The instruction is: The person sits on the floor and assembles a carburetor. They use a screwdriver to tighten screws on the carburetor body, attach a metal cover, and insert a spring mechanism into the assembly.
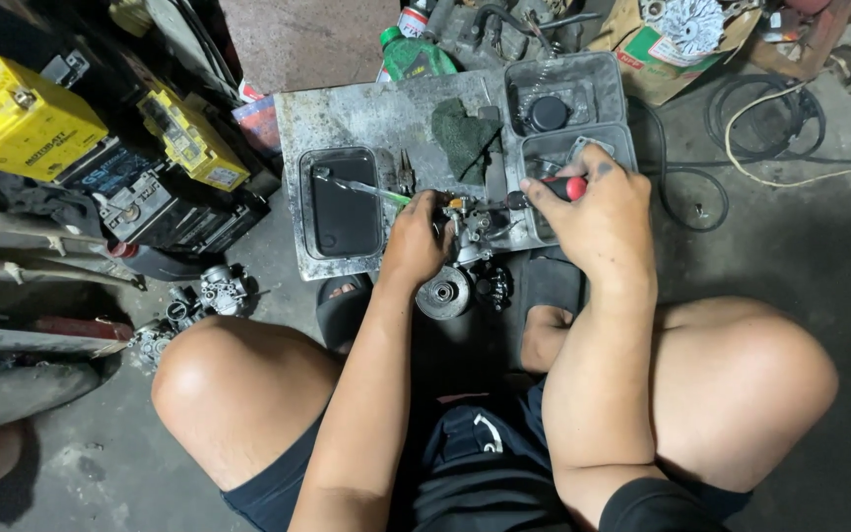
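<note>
Item: small metal carburettor (467, 229), sitting at the near edge of the grey metal tray (366, 113); the left hand (414, 241) is clamping it. The right hand (598, 212) is gripping a red-handled screwdriver (556, 189), its tip apparently driving into the body. Disassembly is looking partial: loose round parts (445, 293) are lying just near the tray, the body still whole.

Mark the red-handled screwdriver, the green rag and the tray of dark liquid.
red-handled screwdriver (571, 186): head view, on the red grip showing by the right hand.
green rag (464, 136): head view, middle of the cloth.
tray of dark liquid (304, 202): head view, left rim.
</note>
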